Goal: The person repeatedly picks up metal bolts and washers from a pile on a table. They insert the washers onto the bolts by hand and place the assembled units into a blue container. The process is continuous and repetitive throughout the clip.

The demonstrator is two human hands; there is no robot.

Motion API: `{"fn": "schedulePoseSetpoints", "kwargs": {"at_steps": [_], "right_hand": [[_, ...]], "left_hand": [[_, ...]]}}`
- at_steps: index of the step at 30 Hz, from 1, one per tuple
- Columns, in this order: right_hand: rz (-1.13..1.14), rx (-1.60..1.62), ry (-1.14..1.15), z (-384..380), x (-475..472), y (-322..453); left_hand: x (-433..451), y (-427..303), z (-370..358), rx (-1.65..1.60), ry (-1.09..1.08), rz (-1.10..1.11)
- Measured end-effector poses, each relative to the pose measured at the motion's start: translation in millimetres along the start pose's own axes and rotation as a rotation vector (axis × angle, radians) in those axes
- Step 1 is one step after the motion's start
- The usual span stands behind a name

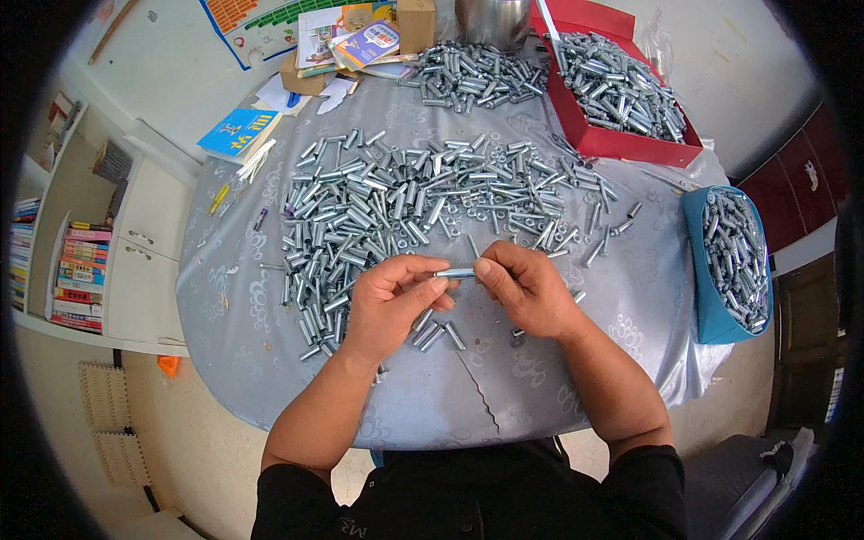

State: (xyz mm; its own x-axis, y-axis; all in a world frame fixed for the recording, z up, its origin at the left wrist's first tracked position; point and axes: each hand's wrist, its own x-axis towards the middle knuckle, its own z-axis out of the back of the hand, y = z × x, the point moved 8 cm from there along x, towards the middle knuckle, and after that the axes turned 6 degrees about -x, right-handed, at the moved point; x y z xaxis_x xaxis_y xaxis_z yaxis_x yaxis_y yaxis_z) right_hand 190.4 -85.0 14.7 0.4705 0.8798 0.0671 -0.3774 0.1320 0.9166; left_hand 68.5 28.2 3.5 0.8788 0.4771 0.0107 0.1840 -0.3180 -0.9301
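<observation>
Between my two hands lies a short silver metal sleeve [455, 273], held level above the table's near half. My left hand [398, 297] pinches its left end between thumb and fingers. At its right end, the thumb and curled fingers of my right hand [523, 287] grip it; whatever else they cover is hidden. A wide pile of loose metal sleeves [351, 223], bolts and hex nuts [480, 214] spreads just beyond both hands. A few sleeves [432, 334] lie below my left hand, close to its wrist.
A red box [628, 148] full of assembled bolts stands at the back right, a blue bin [715, 324] of them at the right edge. Another heap of bolts [472, 77] lies by a metal pot [493, 23]. Books [239, 131] and a marker [260, 219] lie left on the grey tablecloth [229, 324].
</observation>
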Motion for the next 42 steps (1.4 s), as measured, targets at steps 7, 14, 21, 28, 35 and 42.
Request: {"fn": "schedulePoseSetpoints", "kwargs": {"at_steps": [7, 14, 21, 28, 35, 42], "right_hand": [[-0.11, 0.454, -0.045, -3, 4, -6], [-0.135, 0.424, -0.026, -4, 4, -10], [-0.084, 0.463, -0.027, -4, 3, -7], [-0.132, 0.443, 0.055, -4, 2, -12], [-0.198, 0.146, 0.703, -21, -22, -2], [0.154, 0.889, -0.236, 45, 14, 4]], "left_hand": [[0, 1, -3, 0.069, 0.001, -0.001], [-3, 1, -4, 0.142, 0.005, -0.021], [-3, 2, -4, 0.153, -0.02, 0.039], [-3, -1, -2, 0.173, -0.034, -0.077], [-2, -18, 22, 0.128, -0.299, -0.15], [-2, -18, 23, 0.151, -0.308, -0.17]]}}
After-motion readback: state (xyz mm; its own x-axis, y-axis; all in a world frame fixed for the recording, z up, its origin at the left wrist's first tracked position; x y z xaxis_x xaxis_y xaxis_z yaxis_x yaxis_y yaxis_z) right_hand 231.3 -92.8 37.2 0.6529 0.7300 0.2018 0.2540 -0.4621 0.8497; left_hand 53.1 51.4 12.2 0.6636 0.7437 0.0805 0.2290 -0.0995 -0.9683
